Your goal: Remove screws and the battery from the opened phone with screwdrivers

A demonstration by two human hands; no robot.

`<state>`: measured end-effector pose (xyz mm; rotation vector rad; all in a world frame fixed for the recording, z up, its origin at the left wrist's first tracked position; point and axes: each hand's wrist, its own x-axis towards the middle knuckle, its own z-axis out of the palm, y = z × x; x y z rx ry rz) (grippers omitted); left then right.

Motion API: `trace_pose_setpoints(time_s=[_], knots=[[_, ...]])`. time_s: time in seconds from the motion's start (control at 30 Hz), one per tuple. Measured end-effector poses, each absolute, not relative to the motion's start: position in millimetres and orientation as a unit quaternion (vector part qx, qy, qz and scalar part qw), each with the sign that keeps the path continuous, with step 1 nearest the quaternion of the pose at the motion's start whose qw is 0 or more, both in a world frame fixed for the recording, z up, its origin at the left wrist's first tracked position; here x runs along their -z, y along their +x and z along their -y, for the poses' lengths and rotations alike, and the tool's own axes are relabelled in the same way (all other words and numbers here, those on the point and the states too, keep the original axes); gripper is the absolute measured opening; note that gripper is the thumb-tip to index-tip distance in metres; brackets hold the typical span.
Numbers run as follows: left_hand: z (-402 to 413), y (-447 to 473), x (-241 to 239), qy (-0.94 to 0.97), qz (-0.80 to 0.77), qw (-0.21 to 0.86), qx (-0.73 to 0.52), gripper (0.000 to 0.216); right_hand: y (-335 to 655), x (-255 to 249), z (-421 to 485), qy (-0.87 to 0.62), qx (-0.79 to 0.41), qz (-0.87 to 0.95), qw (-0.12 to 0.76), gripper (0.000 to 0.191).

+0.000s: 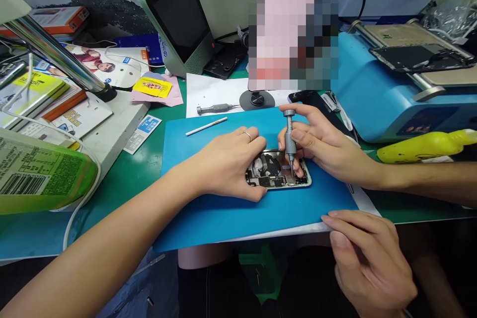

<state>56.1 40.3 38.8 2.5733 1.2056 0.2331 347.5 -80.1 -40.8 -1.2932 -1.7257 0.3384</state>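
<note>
An opened phone (280, 171) with its insides showing lies on a blue mat (223, 208). My left hand (227, 164), a ring on one finger, covers the phone's left end and grips it between thumb and fingers. My right hand (368, 258) rests at the mat's front right corner, fingers stretched flat and holding nothing. Another person's hand (324, 146) reaches in from the right. It holds a grey screwdriver (289, 139) upright, with the tip inside the phone's right half.
A second screwdriver (216, 108) and a thin white stick (206, 126) lie behind the mat. A blue machine (376, 94) and a yellow bottle (425, 146) stand right. A green box (40, 174), cable and lamp arm (52, 52) crowd the left; a small screen (179, 20) stands behind.
</note>
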Motion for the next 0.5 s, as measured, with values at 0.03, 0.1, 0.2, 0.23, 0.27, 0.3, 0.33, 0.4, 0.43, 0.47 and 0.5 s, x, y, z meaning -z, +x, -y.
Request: trace_pose_setpoints(time_s=[0.03, 0.1, 0.2, 0.23, 0.27, 0.3, 0.33, 0.4, 0.43, 0.47, 0.5], knots=[[-40.3, 55.9, -38.8, 0.893, -0.418, 0.143, -0.081, 0.046, 349.4, 32.4, 81.0, -0.533, -0.126, 0.707, 0.447, 0.04], [-40.2, 55.5, -38.6, 0.894, -0.417, 0.142, -0.081, 0.046, 347.5, 8.2, 77.7, -0.541, -0.156, 0.704, 0.433, 0.038], [-40.2, 55.2, -38.3, 0.893, -0.418, 0.144, -0.081, 0.046, 334.3, -29.0, 66.3, -0.582, -0.182, 0.677, 0.411, 0.028], [-40.3, 55.2, -38.1, 0.893, -0.419, 0.145, -0.08, 0.047, 329.4, -37.6, 61.6, -0.572, -0.183, 0.687, 0.409, 0.026], [-40.3, 55.2, -38.0, 0.893, -0.419, 0.144, -0.08, 0.048, 325.2, -43.5, 56.7, -0.548, -0.168, 0.7, 0.426, 0.025], [-40.4, 55.3, -38.0, 0.893, -0.419, 0.144, -0.08, 0.049, 322.0, -46.6, 52.1, -0.538, -0.164, 0.707, 0.429, 0.023], [-40.5, 55.3, -38.0, 0.893, -0.419, 0.143, -0.079, 0.049, 319.9, -47.4, 48.2, -0.526, -0.158, 0.713, 0.435, 0.022], [-40.5, 55.4, -38.3, 0.894, -0.418, 0.143, -0.077, 0.049, 318.9, -43.2, 43.5, -0.517, -0.16, 0.716, 0.441, 0.019], [-40.5, 55.5, -38.6, 0.894, -0.418, 0.142, -0.076, 0.049, 319.6, -39.4, 43.1, -0.517, -0.162, 0.714, 0.443, 0.019], [-40.5, 55.5, -39.0, 0.894, -0.419, 0.141, -0.076, 0.048, 320.7, -35.1, 43.8, -0.52, -0.166, 0.712, 0.443, 0.018], [-40.5, 55.6, -39.4, 0.894, -0.419, 0.14, -0.075, 0.048, 322.0, -30.7, 45.4, -0.524, -0.169, 0.709, 0.44, 0.019]])
